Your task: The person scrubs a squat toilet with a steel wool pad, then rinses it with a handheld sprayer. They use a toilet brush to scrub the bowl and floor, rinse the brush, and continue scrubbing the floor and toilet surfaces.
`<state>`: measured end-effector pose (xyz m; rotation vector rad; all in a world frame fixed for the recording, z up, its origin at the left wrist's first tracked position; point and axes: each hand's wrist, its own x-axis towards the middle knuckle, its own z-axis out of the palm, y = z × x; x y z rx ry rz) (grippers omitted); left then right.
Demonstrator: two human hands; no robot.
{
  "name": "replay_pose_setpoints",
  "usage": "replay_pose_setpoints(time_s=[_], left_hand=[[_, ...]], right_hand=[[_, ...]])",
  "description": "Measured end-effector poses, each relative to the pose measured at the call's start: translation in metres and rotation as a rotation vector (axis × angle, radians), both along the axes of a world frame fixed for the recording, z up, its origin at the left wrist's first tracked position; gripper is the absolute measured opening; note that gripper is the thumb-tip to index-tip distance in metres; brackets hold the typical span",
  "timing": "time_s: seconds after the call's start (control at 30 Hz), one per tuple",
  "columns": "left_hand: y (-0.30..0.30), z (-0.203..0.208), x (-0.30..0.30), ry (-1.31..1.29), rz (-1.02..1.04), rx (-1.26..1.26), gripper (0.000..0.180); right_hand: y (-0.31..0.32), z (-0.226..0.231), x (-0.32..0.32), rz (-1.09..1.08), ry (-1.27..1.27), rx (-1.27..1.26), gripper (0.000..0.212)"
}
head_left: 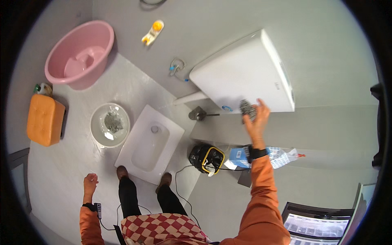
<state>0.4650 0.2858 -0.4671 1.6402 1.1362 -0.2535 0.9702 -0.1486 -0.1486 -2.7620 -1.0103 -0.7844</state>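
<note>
My right hand (258, 120) reaches far forward, fingers closed on a crumpled, mottled grey cloth (247, 110). The cloth is at the lower edge of a white toilet cistern (245, 69) on the wall; whether it presses on the surface is hard to tell. My left hand (90, 183) hangs low at the left with fingers loosely bent and nothing visible in it. A white basin (94, 136) of water stands on the floor ahead of it, with another grey cloth (113, 122) inside. Between the basin and the cistern lies a white squat toilet (149, 143).
A pink tub (53, 67) and an orange stool (44, 120) stand at the left. By the wall are a toilet brush (198, 114), a black-bagged bin (200, 157) and a blue-and-white package (277, 157). A thin cable (182, 192) runs over the floor near my feet.
</note>
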Motion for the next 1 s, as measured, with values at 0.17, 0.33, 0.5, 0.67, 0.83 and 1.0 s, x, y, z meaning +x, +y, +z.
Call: replay_pose_setpoints(time_s=[0.17,0.33,0.5,0.67,0.83,1.0], left_hand=[[0.020,0.045,-0.026,0.002,0.080,0.009,0.021],[-0.007,0.076,-0.031,-0.052,0.134,-0.071,0.023],[-0.044,0.096,-0.038,-0.063,0.096,-0.093,0.030],[-0.067,0.122,-0.036,-0.027,0.115,-0.073,0.030],[-0.080,0.155,-0.027,0.046,0.142,-0.082,0.029],[-0.083,0.161,-0.019,0.139,0.142,-0.101,0.031]], right_hand=[[-0.022,0.120,0.063,-0.057,0.065,0.032,0.037],[-0.022,0.143,0.115,-0.074,0.570,0.009,0.043],[-0.025,0.145,0.153,-0.008,0.595,-0.154,0.049],[-0.014,0.164,0.162,-0.011,0.785,-0.182,0.052],[0.003,0.173,0.159,-0.019,0.517,-0.536,0.058],[-0.009,0.163,0.167,0.054,0.611,-0.297,0.063]])
